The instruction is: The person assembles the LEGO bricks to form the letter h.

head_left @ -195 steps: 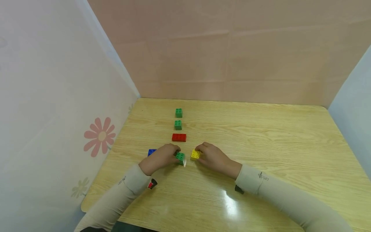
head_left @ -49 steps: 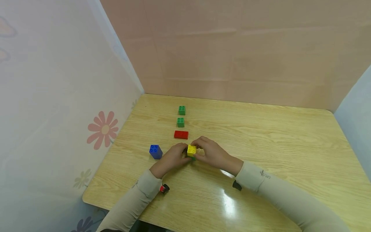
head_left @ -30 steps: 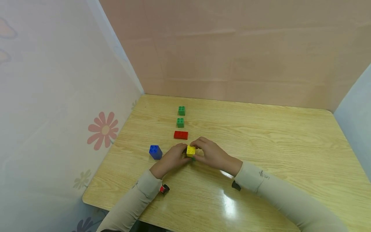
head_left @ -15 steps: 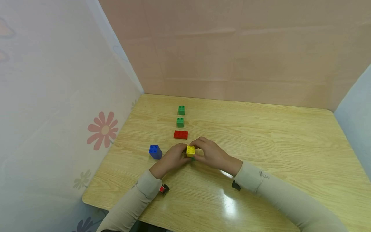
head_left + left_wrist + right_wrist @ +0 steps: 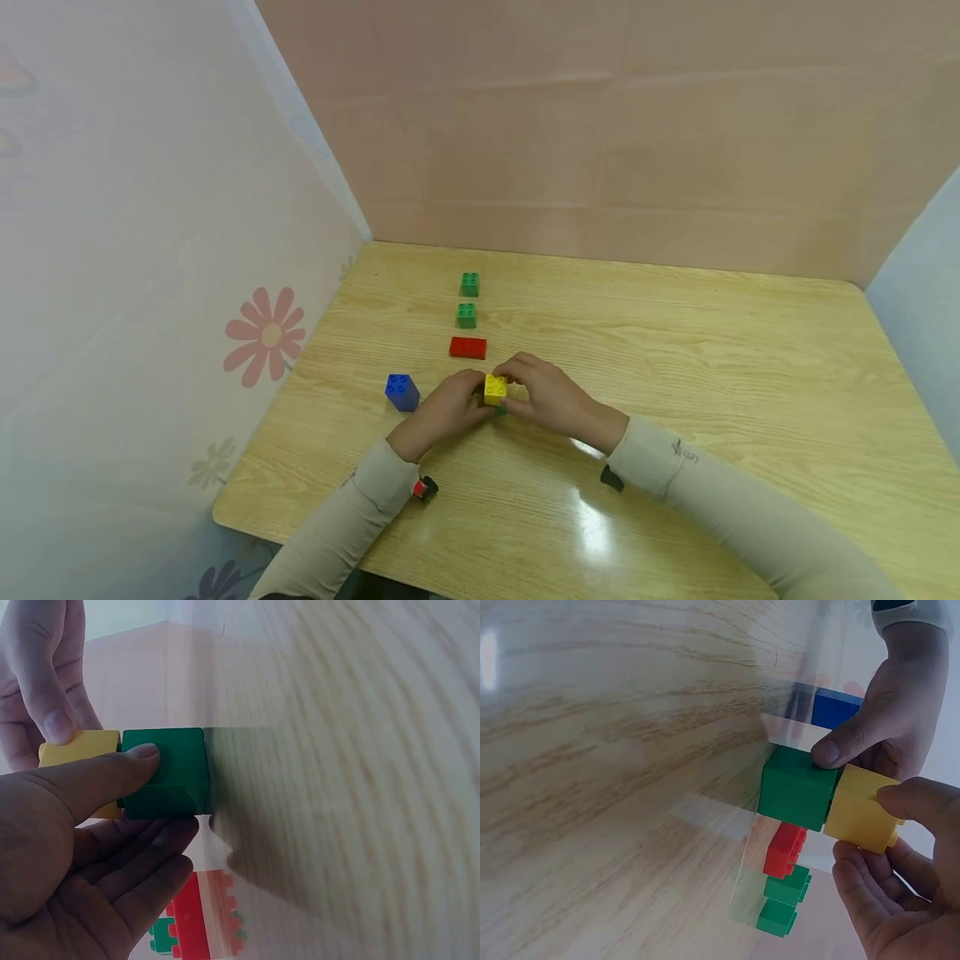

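Head view: yellow brick (image 5: 495, 388) at frame centre, pinched between left hand (image 5: 442, 410) and right hand (image 5: 551, 400).
Left wrist view: thumb (image 5: 112, 776) pressing green brick (image 5: 165, 772), centre-left, joined to yellow.
Right wrist view: right fingers grasp yellow brick (image 5: 859, 810), centre-right.

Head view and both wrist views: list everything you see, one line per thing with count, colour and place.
yellow brick: 1, yellow, stacked on the held green brick, near middle of the table
held green brick: 1, green, under the yellow one
loose green bricks: 2, green, in a row at the far side
red brick: 1, red, just beyond the hands
blue brick: 1, blue, left of the hands
table: 1, light wood
flower sticker: 1, pink, left wall
left hand: 1, grips the held green brick
right hand: 1, pinches the yellow brick
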`<state>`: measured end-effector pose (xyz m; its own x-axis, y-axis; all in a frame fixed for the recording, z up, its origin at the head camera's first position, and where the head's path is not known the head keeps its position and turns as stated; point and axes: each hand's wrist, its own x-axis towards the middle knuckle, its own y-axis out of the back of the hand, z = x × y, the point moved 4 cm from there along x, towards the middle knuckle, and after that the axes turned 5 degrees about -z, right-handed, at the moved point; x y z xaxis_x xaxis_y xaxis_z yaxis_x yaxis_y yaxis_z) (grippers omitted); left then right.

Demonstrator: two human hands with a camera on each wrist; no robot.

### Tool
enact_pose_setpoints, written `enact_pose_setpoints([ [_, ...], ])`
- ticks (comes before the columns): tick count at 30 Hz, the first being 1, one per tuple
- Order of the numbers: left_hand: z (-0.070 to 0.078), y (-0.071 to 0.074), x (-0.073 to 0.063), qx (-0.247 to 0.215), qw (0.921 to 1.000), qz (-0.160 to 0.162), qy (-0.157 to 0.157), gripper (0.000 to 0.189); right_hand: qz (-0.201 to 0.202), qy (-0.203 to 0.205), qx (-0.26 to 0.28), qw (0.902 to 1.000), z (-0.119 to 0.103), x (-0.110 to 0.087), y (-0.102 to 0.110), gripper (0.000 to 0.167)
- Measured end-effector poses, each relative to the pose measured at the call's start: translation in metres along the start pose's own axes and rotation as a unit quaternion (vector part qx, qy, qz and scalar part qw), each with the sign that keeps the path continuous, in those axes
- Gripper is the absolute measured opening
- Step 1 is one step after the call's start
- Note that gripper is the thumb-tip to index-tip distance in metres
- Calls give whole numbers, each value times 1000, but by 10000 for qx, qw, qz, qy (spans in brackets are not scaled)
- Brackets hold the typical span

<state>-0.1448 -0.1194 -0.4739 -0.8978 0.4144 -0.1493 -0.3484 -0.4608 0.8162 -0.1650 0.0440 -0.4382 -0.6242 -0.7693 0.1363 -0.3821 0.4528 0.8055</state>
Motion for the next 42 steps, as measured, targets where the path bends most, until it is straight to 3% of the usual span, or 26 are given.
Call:
enact_pose_setpoints([
  [22,4,3,1,18,10000,-65,-57,35,3,42,-292,9996,-4,0,3,36],
  [42,-1,2,3,5,10000,-36,-74,33,85,28,-278,9996,-5,4,0,33],
])
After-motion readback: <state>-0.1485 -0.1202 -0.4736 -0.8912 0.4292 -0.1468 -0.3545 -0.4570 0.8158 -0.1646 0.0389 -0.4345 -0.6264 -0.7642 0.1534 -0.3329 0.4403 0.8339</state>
